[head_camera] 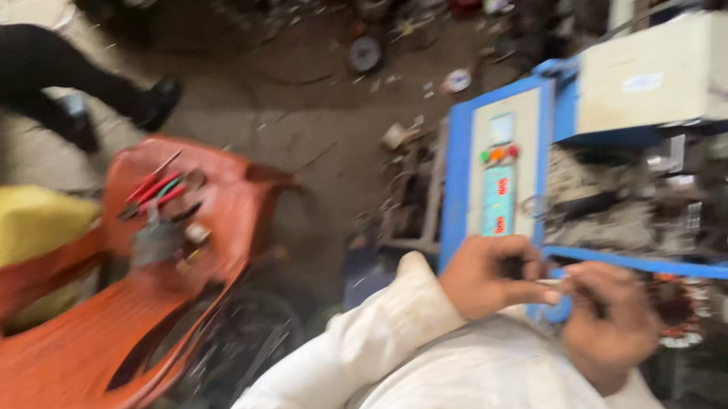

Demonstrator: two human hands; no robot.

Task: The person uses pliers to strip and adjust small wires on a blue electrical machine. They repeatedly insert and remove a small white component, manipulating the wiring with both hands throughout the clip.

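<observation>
- Left hand [486,275] is curled, fingertips pinched on a small pale piece [550,283] just in front of the blue machine [464,171]
- Right hand [610,322], at 4 o'clock of the left, is closed on the same piece; the grip is blurred
- Orange chair [73,359] with pliers [155,188] stands at 9 o'clock
- Another person's dark legs [14,78] are at 10 o'clock

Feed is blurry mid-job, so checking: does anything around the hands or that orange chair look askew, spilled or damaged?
Yes. The orange plastic chair lies tipped on its side, with pliers and small parts resting on it. Scrap litters the floor. Both hands, left hand and right hand, pinch a small thin piece; blur hides what it is.
</observation>
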